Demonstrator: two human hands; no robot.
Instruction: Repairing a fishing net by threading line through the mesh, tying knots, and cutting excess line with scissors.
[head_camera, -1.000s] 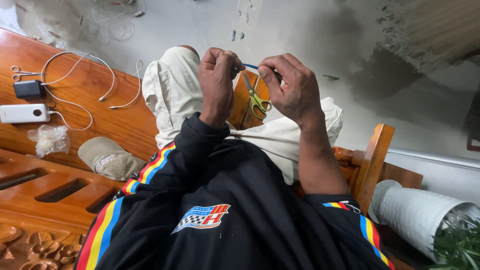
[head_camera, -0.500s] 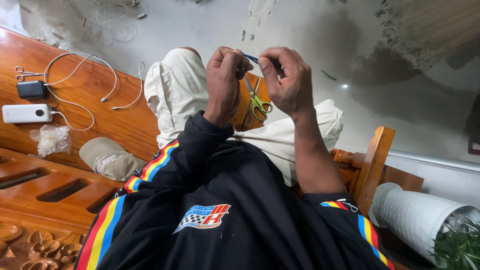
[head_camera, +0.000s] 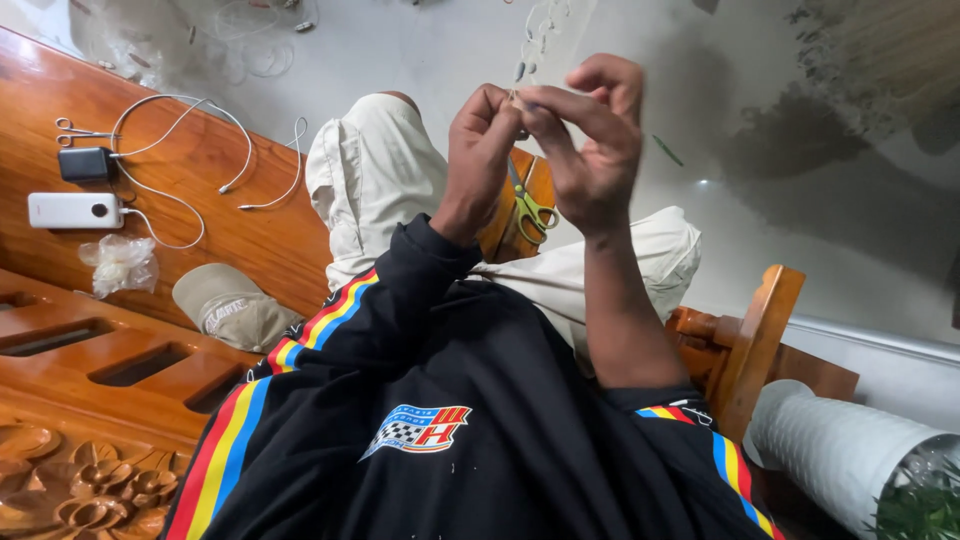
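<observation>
My left hand (head_camera: 478, 150) and my right hand (head_camera: 592, 140) are raised in front of me with their fingertips pressed together. Both pinch a small thin piece (head_camera: 515, 97), too small to tell its kind. Below the hands, green-handled scissors (head_camera: 530, 208) lie on the wooden seat between my knees. I wear pale trousers (head_camera: 375, 170) and a black jacket with striped sleeves.
On the wooden bench (head_camera: 230, 235) to my left lie a white power bank (head_camera: 75, 209), a black charger (head_camera: 85, 163), white cables (head_camera: 180, 140), small metal scissors (head_camera: 75, 130), a crumpled plastic bag (head_camera: 120, 265) and a tan cap (head_camera: 230, 308). A white ribbed pot (head_camera: 840, 450) stands at the right.
Both hands have risen and closed together at the fingertips. The blue piece seen between them earlier no longer shows.
</observation>
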